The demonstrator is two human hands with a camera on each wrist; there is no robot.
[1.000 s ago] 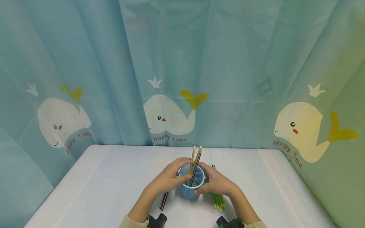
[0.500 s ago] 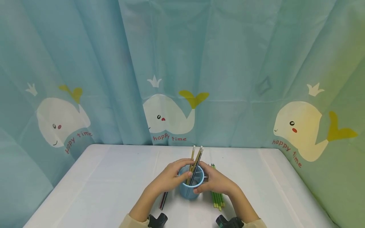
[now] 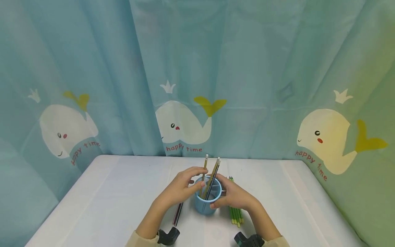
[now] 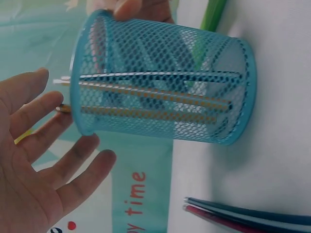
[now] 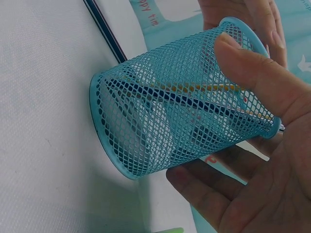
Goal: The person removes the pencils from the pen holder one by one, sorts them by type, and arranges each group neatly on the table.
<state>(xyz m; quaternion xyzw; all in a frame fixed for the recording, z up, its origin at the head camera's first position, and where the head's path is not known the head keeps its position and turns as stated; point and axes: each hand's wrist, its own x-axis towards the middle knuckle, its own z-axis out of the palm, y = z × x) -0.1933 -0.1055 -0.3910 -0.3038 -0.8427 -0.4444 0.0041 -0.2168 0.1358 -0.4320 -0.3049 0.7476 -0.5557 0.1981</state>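
A light-blue mesh pencil holder [image 3: 204, 206] stands in the middle of the white table. My right hand [image 3: 236, 196] grips its right side, thumb across the mesh and fingers round the far side, as the right wrist view shows. Three pencils lean inside: a gold one [image 3: 206, 162] at the left, then another gold one and a dark one [image 3: 216, 170] close together, eraser ends up. My left hand [image 3: 180, 187] is at the holder's left rim, its fingers spread and relaxed. In the left wrist view its fingertips [image 4: 43, 75] are right beside the pencil ends.
Dark and red pencils [image 3: 178, 214] lie on the white table [image 3: 117, 206] left of the holder, partly under the left hand. A bundle of several green pencils [image 3: 236, 216] lies to the right, by the right wrist. A whale-print curtain [image 3: 247, 68] hangs behind the table.
My left hand has drawn back a little to the left from the holder, its fingers more apart. The left gold pencil now leans farther left, away from the other two. My right hand keeps its grip.
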